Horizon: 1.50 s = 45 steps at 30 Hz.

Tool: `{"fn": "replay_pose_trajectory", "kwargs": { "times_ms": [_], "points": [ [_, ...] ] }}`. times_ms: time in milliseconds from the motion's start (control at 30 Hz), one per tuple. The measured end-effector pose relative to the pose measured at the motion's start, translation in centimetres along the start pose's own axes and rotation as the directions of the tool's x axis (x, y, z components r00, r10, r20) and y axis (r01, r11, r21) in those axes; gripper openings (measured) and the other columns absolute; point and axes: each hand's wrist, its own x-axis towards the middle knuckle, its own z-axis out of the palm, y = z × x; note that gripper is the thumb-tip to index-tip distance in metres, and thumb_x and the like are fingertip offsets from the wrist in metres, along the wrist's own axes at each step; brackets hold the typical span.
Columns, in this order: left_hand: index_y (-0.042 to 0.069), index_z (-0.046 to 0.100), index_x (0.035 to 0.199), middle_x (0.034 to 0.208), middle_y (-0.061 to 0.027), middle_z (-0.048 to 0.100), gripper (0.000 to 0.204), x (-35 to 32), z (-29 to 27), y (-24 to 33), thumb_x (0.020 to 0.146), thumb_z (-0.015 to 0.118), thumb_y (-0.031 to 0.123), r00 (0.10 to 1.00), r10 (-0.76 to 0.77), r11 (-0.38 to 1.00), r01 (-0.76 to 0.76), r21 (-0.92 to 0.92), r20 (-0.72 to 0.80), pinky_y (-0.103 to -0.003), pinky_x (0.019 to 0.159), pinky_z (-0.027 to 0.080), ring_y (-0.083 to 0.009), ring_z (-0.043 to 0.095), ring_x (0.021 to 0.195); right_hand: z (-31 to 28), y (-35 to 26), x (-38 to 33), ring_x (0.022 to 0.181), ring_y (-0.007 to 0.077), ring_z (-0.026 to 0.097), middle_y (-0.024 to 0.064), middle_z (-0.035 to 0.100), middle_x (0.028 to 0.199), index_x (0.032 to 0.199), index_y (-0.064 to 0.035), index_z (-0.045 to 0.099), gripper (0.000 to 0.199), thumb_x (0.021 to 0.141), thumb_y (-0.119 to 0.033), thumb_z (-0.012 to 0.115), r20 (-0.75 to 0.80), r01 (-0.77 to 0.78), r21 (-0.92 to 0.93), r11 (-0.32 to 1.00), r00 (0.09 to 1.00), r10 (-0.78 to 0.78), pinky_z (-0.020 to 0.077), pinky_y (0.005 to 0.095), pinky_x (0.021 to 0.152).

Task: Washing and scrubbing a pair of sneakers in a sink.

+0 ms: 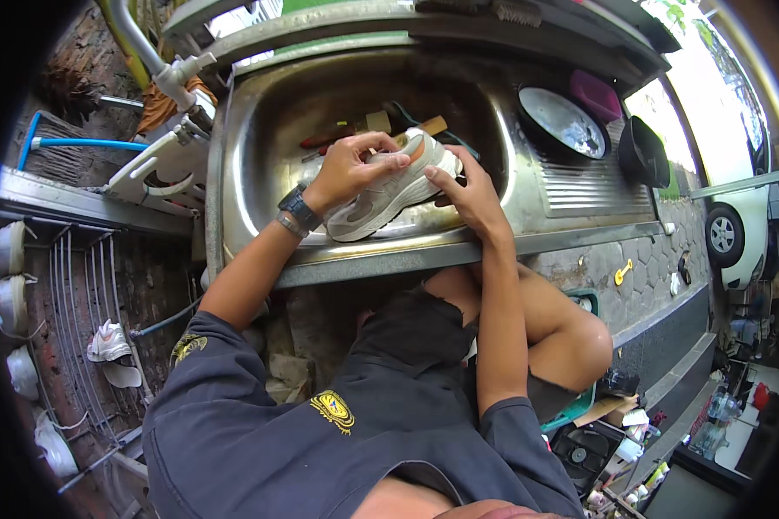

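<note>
Left grip (352,169), right grip (476,197) on sneaker (388,197) over steel sink (267,177), paving (653,270) nearby

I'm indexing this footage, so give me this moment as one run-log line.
Shoe: over metal sink, toe pointing left | Left hand: grip on its upper | Right hand: grip at its heel end

The head camera looks steeply down from where it is worn, facing the sink (376,264) close beyond the near shirt (320,458); its wide fisheye sweep takes in a wire rack (66,320) at left and a white car (756,225) at far right
</note>
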Motion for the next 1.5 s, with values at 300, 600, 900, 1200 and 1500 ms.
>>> {"fn": "replay_pose_trajectory", "kwargs": {
  "times_ms": [300,600,900,1200,1500],
  "points": [
    [0.001,0.069,0.108,0.096,-0.0007,0.067,0.038,0.1,-0.8,-0.5,0.109,0.049,0.033,0.994,-0.075,0.992,0.065,-0.110,-0.084,-0.025,0.077,0.049,-0.0087,0.059,0.085,0.2,-1.0,-1.2,0.088,0.0192,0.073,0.0156,0.076,0.096,0.119,0.0013,0.061,0.050,0.086,-0.030,0.081,-0.068,0.073,-0.171,0.983,0.994,-0.086,0.0549,0.0321,0.081],
    [-0.001,0.067,0.108,0.091,-0.0092,0.068,0.036,0.3,-1.3,-0.5,0.106,0.052,0.032,0.991,-0.034,0.981,0.009,0.195,0.126,-0.032,0.080,0.048,-0.0166,0.061,0.086,0.3,-0.9,-0.8,0.087,0.0141,0.068,0.0123,0.073,0.097,0.119,0.0057,0.061,0.046,0.089,-0.025,0.078,-0.158,0.005,-0.063,0.998,0.987,-0.015,0.0542,0.0288,0.080],
    [-0.002,0.066,0.104,0.082,-0.0098,0.062,0.038,-0.1,-0.7,-0.4,0.105,0.054,0.034,0.991,0.046,0.986,-0.065,0.152,0.125,-0.033,0.074,0.047,-0.0188,0.059,0.080,0.5,-0.9,-0.9,0.090,0.0142,0.066,0.0124,0.073,0.099,0.119,0.0069,0.060,0.043,0.091,-0.021,0.075,-0.184,-0.029,-0.020,0.999,0.983,0.025,0.0530,0.0291,0.083],
    [-0.002,0.059,0.128,0.111,-0.0136,0.066,0.063,-1.1,1.1,0.2,0.108,0.040,0.055,0.998,0.045,0.993,-0.049,0.107,0.031,-0.032,0.085,0.049,-0.0185,0.062,0.092,1.8,-2.4,-0.9,0.086,0.0149,0.067,0.0119,0.071,0.097,0.124,0.0046,0.058,0.048,0.091,-0.025,0.076,-0.244,-0.137,-0.067,0.988,0.963,0.117,0.0537,0.0303,0.080],
    [0.011,0.033,0.156,0.152,-0.0266,0.045,0.080,-2.1,-3.4,-3.0,0.097,0.058,0.059,0.990,0.090,0.103,0.099,-0.990,0.109,-0.064,0.112,0.041,-0.0448,0.045,0.140,7.4,-5.7,-5.4,0.081,0.0192,0.065,0.0140,0.068,0.099,0.132,0.0034,0.053,0.078,0.079,-0.048,0.079,-0.323,0.502,0.256,0.826,0.850,-0.416,0.0521,0.0291,0.071]
  ]
}}
